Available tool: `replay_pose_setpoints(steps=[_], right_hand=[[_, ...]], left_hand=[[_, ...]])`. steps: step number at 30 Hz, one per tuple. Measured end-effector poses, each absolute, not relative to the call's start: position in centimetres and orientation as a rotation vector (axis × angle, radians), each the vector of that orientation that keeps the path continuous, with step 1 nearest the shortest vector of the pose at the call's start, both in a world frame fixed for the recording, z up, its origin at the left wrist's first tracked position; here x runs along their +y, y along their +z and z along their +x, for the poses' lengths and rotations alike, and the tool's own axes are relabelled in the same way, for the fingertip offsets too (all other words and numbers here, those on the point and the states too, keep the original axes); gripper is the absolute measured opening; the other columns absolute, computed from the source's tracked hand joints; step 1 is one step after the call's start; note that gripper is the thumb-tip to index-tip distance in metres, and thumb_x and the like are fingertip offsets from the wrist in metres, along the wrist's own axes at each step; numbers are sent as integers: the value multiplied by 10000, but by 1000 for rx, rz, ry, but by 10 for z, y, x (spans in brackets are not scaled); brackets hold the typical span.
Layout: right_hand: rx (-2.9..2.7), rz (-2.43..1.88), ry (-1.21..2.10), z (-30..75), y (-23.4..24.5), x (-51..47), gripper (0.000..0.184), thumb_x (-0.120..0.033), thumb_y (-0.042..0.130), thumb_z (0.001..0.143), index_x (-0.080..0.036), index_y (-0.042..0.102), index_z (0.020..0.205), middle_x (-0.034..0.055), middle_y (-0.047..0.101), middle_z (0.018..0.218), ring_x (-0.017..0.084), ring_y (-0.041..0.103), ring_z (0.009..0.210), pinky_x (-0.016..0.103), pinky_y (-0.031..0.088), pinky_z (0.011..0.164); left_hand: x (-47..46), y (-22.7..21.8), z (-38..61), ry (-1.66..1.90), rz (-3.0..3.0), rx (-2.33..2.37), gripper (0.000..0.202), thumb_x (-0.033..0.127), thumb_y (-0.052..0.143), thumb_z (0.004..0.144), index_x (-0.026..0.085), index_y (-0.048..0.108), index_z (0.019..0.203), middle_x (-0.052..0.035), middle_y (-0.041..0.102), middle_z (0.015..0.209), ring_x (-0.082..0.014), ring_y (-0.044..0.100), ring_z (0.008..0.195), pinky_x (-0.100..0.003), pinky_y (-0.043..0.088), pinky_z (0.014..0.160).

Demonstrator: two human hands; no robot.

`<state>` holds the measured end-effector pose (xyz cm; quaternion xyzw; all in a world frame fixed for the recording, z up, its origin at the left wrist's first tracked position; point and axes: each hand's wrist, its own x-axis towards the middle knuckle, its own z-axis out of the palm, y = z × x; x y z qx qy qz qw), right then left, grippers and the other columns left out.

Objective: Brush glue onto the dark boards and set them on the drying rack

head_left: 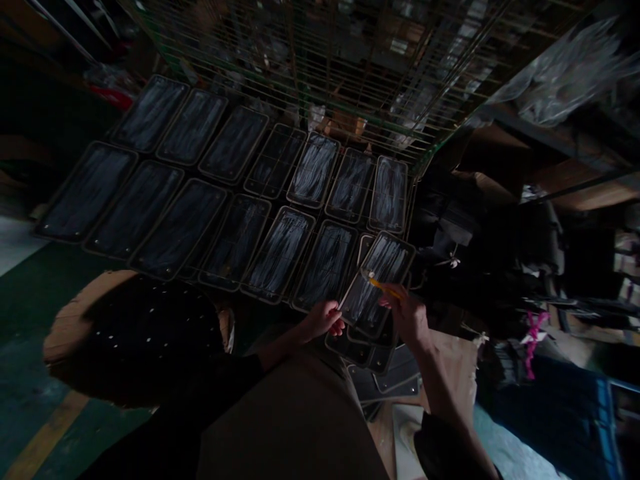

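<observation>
My left hand (325, 320) is closed on the near left edge of a black rectangular panel (369, 303) with rounded corners, a pale rim and whitish streaks across its face. The panel lies tilted over a stack of similar black panels (361, 353). In my right hand (411, 319) is a brush (385, 287) with a yellow handle, its pale tip against the panel's upper left part. Two rows of like panels (327, 263) spread out to the left, most of them smeared with whitish strokes.
A green wire cage (300, 80) rises behind the rows. At the lower left stands a round cardboard drum (65, 320) with a dark, white-speckled top. Dark bags (450, 220), a pink tie (533, 343) and a blue crate (565, 413) are on the right.
</observation>
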<state>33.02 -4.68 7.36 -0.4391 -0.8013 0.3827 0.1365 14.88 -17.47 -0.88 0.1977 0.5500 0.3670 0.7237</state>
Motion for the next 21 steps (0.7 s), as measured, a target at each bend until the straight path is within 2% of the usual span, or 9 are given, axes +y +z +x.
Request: replay_pose_setpoints(steps=[6, 10, 16, 21], right_hand=[[-2203, -1316, 1409, 342, 99, -134, 274, -343, 415, 986, -235, 568, 1187, 24, 703, 864, 170, 690, 778, 282, 565, 694], [-2011, -1446, 1496, 359, 98, -138, 278, -372, 402, 988, -223, 581, 1139, 17, 707, 796, 168, 689, 701, 281, 575, 644], [-1906, -1477, 1102, 379, 80, -60, 322, -448, 469, 947, -205, 605, 1108, 29, 708, 774, 184, 696, 684, 305, 582, 629], [-1976, -1451, 734, 372, 71, 11, 366, -458, 426, 959, -190, 607, 1131, 33, 707, 770, 187, 690, 682, 304, 572, 642]], left_hand=[[-176, -4, 146, 806, 387, 1184, 135, 240, 511, 867, 154, 473, 771, -36, 663, 625, -137, 643, 468, -192, 460, 420], [-178, -5, 145, 825, 392, 1175, 168, 279, 543, 855, 156, 468, 770, -48, 679, 662, -142, 654, 491, -205, 478, 441], [-177, -8, 149, 828, 435, 1210, 228, 323, 574, 828, 168, 434, 736, -50, 674, 639, -146, 654, 487, -198, 471, 425], [-177, -4, 150, 826, 458, 1242, 205, 321, 554, 818, 163, 448, 741, -56, 676, 650, -158, 662, 503, -218, 493, 440]])
